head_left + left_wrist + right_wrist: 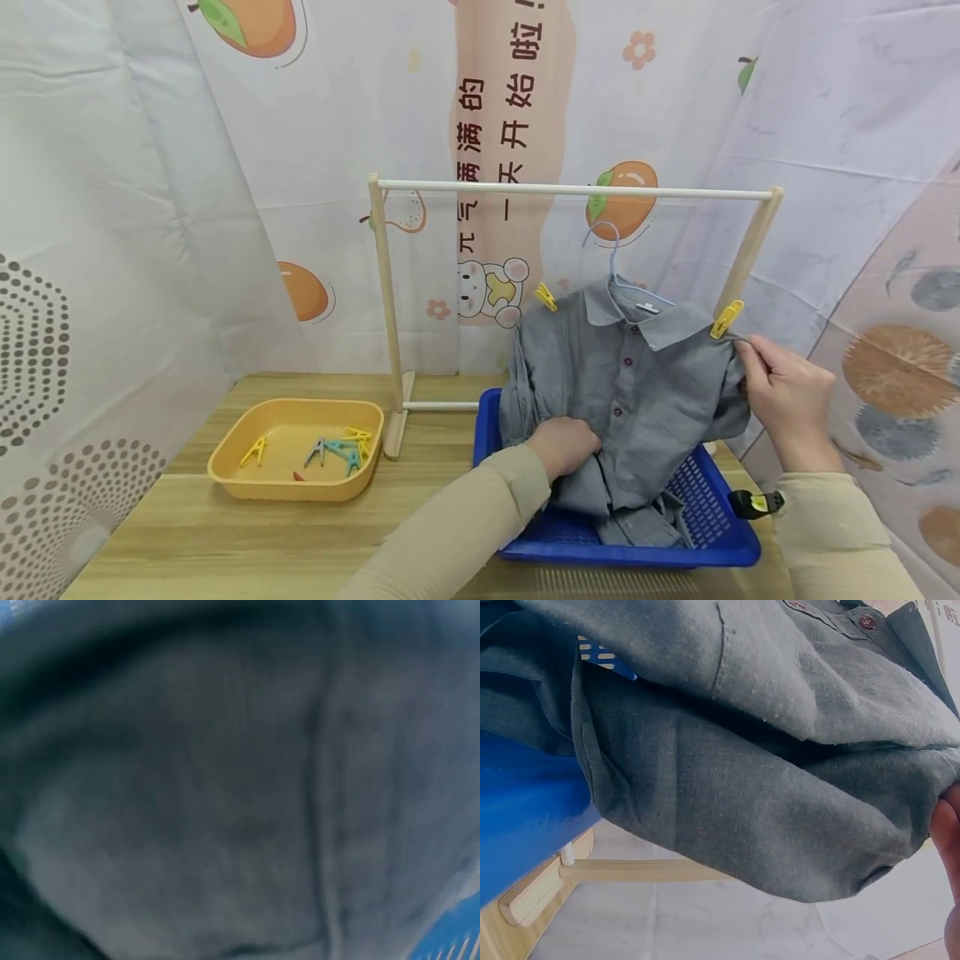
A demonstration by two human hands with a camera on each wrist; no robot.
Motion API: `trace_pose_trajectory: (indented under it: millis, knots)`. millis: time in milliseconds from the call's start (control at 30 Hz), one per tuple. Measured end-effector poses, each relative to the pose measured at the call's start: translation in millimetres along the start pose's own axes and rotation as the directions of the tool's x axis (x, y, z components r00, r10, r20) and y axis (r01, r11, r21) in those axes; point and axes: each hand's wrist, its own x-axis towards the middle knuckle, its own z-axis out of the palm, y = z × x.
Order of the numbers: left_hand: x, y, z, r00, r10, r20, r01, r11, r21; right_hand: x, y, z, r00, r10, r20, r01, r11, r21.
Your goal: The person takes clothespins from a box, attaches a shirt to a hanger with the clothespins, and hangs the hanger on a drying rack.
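Note:
A grey button-up shirt [600,375] is on a light blue hanger [613,250], its lower part down in a blue basket [637,554]. Yellow clothespins stand at its two shoulders, one on the left [546,297] and one on the right [726,319]. My right hand [787,392] pinches the shirt's right shoulder just beside the clothespin there. Lower on the shirt front, my left hand [564,446] grips the cloth, its fingertips hidden. Blurred grey cloth [225,787] fills the left wrist view. In the right wrist view the sleeve [742,802] hangs beside the basket.
Behind the basket stands a drying rack with a white top bar [570,190] and wooden posts; the hanger's hook is below the bar, apart from it. A yellow tray [296,492] with several clothespins [352,458] sits on the left of the wooden table [187,542].

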Motion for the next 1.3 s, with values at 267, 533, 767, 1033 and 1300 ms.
trace_pose_trajectory:
  millis: [267,533,767,1033,1300]
  knots:
    - [1.6,-4.1,-5.3,1.000,0.008,-0.014,-0.008,1.000,-0.007,0.9,0,-1,1.000,0.001,0.003,-0.001,1.000,0.003]
    - [0.3,-10.3,-13.8,0.998,0.024,-0.062,-0.025,0.999,-0.026,1.8,-1,-2,1.000,0.004,0.009,-0.004,1.000,0.002]
    - [-3.9,-16.5,-23.2,0.997,0.037,-0.070,-0.042,0.997,-0.059,1.4,0,-3,1.000,0.004,0.012,-0.004,1.000,0.008]
    - [-7.1,-24.0,-31.5,0.991,0.051,-0.125,-0.060,0.995,-0.075,1.1,0,-5,1.000,-0.007,0.021,0.006,1.000,0.011]
    - [-12.2,-32.6,-50.7,0.988,0.049,-0.146,-0.060,0.996,-0.068,1.7,0,-5,1.000,-0.012,0.013,0.012,1.000,0.012]
